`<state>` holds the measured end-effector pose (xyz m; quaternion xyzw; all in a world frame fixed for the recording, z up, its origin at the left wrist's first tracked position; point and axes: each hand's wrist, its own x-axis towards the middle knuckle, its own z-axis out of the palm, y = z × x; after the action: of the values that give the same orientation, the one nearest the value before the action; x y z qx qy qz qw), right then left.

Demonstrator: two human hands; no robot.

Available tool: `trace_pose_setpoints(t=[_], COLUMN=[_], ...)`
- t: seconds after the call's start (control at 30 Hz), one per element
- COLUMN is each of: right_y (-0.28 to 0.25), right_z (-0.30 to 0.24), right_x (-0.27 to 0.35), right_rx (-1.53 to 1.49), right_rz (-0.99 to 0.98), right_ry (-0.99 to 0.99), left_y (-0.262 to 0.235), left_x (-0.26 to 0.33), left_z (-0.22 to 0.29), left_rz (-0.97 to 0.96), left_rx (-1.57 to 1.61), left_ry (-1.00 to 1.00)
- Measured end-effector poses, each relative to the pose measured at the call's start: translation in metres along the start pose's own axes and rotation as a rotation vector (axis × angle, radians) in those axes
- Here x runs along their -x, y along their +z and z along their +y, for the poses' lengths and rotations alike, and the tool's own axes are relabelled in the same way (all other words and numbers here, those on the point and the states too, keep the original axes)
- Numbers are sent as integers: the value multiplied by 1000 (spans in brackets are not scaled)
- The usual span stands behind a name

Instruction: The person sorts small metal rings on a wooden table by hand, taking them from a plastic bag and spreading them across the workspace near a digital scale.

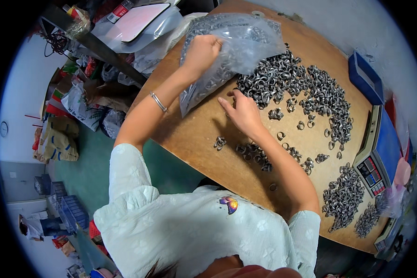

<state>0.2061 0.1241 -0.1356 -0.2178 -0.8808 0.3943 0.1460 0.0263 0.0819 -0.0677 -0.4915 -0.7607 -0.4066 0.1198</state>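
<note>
My left hand (203, 54) is closed on the gathered edge of a clear plastic bag (259, 39) full of grey metal rings. The bag lies at the far left of the wooden table, its mouth toward a big loose pile of rings (268, 81). At the near left edge of that pile is my right hand (243, 111), fingers partly stretched and apart, the fingertips close to the rings. Nothing shows in its grasp. Small clusters of rings (220, 143) are scattered nearer to me, some partly behind my right forearm.
At the right stands a blue digital scale (374, 169) with a keypad. A blue plastic tray (366, 78) rests by the wall. Two more ring heaps (343, 199) lie near the table's right end. Left of the table, a metal post (97, 48) rises beside stacked bags.
</note>
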Motion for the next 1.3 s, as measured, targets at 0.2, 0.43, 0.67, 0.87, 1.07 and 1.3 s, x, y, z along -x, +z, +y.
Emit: trace_pose_setpoints(t=[0.2,0.43,0.67,0.87,1.07,1.3], right_y=[-34,-47,-62,-93,-66,-77], right_z=[29,48,66,69,68,76], right_x=[-23,20,72,84,61,97], right_rx=[673,692,670,302,632,463], right_rz=[156,27,-27,-93,106,17], right_ry=[-160,-112,-75,157,144,5], left_y=[2,5,4,-4,8,48], left_x=[-22,-12,9,50,104,162], left_z=[-28,-31,-19,-2,56,43], left_rz=[43,48,-52,-68,-8,-391], left_rx=[-89,22,69,182,278,-79], left_ry=[-10,-98,-187,-179,170,240])
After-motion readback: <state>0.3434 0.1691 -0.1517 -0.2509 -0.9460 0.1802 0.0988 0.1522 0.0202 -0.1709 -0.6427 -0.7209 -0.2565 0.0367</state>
